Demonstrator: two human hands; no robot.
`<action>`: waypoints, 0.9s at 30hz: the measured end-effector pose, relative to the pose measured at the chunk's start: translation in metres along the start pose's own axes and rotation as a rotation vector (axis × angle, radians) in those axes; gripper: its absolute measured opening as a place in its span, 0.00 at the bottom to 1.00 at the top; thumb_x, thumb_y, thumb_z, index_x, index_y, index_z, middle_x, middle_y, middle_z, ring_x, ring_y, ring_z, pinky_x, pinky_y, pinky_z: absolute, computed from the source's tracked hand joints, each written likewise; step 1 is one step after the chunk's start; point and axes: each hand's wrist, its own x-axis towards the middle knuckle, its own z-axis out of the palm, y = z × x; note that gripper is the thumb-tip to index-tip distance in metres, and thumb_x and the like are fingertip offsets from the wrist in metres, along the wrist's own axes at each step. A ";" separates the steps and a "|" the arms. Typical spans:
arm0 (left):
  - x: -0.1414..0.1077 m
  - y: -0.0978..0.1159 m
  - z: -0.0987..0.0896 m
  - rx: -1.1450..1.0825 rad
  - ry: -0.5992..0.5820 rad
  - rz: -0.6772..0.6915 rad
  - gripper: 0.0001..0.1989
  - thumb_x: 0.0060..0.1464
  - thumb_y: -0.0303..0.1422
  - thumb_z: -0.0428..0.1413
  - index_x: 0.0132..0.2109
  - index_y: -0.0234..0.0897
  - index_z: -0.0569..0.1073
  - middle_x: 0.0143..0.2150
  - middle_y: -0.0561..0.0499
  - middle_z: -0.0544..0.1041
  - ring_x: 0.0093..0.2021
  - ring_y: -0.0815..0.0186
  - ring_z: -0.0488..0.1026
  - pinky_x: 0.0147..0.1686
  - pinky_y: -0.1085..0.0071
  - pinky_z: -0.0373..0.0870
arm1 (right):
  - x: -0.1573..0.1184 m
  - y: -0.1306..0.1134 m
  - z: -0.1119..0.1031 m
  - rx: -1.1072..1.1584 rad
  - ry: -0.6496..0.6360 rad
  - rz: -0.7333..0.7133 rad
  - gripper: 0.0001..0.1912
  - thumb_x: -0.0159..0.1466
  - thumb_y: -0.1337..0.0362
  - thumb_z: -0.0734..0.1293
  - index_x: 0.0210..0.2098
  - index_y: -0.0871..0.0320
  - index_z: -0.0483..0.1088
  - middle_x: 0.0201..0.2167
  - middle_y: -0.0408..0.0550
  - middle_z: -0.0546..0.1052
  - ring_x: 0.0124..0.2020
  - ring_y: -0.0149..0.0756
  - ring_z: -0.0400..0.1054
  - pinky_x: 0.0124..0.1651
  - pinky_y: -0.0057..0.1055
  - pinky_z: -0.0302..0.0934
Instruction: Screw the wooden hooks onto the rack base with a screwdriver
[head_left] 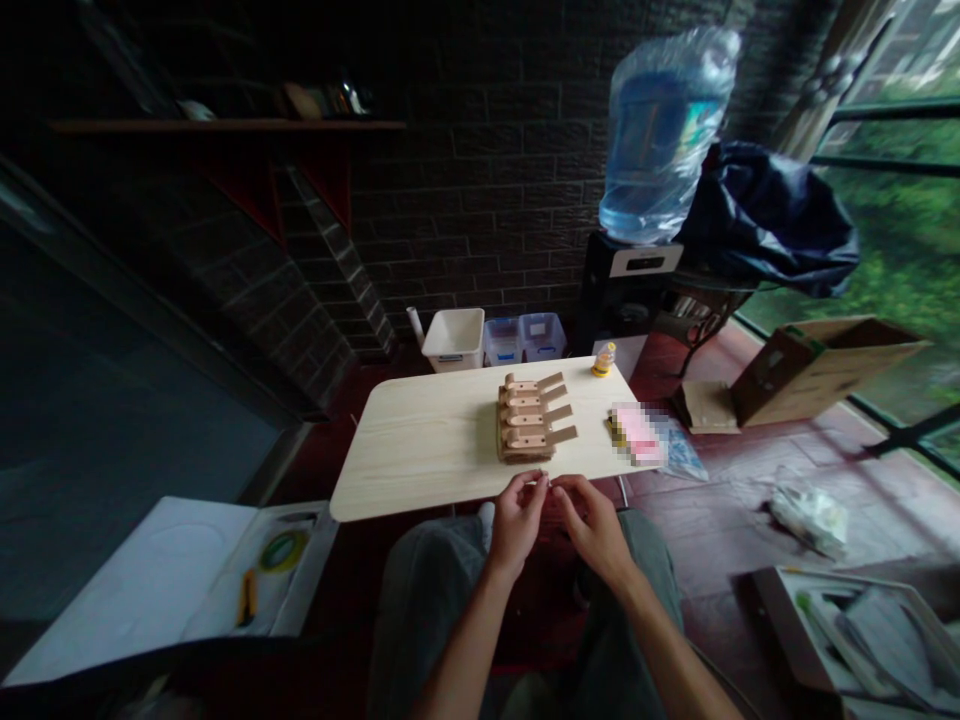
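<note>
A small table with a pale wood top stands in front of me. On it rests a brown stacked block bearing several light wooden pieces, with flat brown strips sticking out to the right. My left hand and my right hand meet just off the table's near edge, below the block. The fingertips of both are pinched close together around something too small to make out.
A yellow-capped bottle and a pink item lie at the table's right. Behind are a white bin and a water dispenser. Open boxes sit right; a white case is left.
</note>
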 end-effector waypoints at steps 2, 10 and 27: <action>-0.003 0.001 0.004 -0.006 0.001 0.001 0.24 0.59 0.55 0.65 0.48 0.40 0.84 0.49 0.42 0.87 0.49 0.55 0.84 0.50 0.63 0.80 | -0.003 -0.005 -0.002 -0.004 -0.016 -0.002 0.17 0.75 0.48 0.65 0.49 0.53 0.79 0.44 0.50 0.85 0.44 0.41 0.79 0.51 0.35 0.74; -0.017 0.032 0.008 -0.047 -0.062 0.048 0.21 0.62 0.53 0.65 0.48 0.40 0.82 0.50 0.42 0.87 0.52 0.56 0.84 0.55 0.63 0.79 | -0.008 -0.023 -0.012 -0.023 0.043 0.019 0.18 0.75 0.47 0.65 0.46 0.54 0.78 0.38 0.49 0.84 0.38 0.40 0.78 0.44 0.33 0.72; -0.014 0.098 -0.025 0.166 -0.010 0.347 0.12 0.64 0.42 0.67 0.48 0.42 0.84 0.44 0.48 0.87 0.43 0.63 0.84 0.46 0.71 0.80 | 0.012 -0.073 -0.008 0.040 0.008 -0.055 0.17 0.76 0.48 0.65 0.43 0.54 0.77 0.38 0.47 0.82 0.40 0.37 0.77 0.45 0.32 0.70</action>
